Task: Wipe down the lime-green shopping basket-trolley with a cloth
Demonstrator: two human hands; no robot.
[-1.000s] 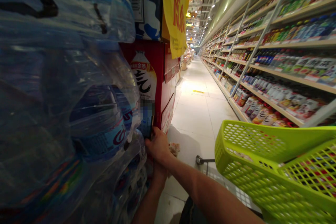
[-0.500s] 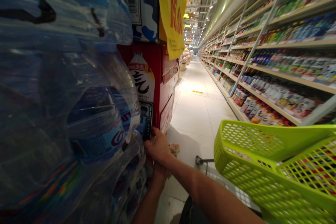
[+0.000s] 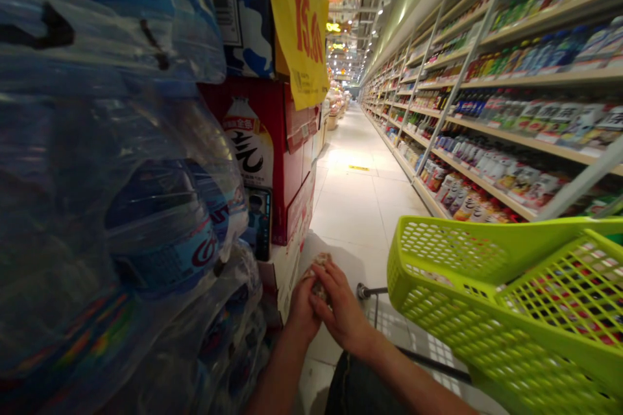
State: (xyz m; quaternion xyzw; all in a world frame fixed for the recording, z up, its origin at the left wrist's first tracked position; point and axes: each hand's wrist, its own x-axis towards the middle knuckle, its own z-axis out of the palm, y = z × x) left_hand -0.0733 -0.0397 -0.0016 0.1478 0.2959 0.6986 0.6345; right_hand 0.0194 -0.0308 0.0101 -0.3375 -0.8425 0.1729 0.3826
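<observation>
Both hands are closed round a small crumpled, beige-and-white thing [image 3: 321, 266] low over the aisle; its kind cannot be made out. My left hand [image 3: 302, 306] grips it from the left, and my right hand [image 3: 341, 305] lies over its right side with fingers curled. Up and to the left of them, a phone [image 3: 259, 224] with a lit screen stands on its own, leaning on a red carton [image 3: 265, 175]. A pale carton [image 3: 282, 272] lies below the phone.
Shrink-wrapped water bottles [image 3: 160, 227] are stacked close on the left. A yellow price sign [image 3: 304, 32] hangs above the cartons. At the right stands a green shopping cart [image 3: 438, 311]. Beyond it, long shelves [image 3: 516, 136] of bottled drinks line the tiled aisle [image 3: 345, 201].
My right hand has let go of the phone and moved down and right to join my left hand on the crumpled thing. The phone stays by the red carton.
</observation>
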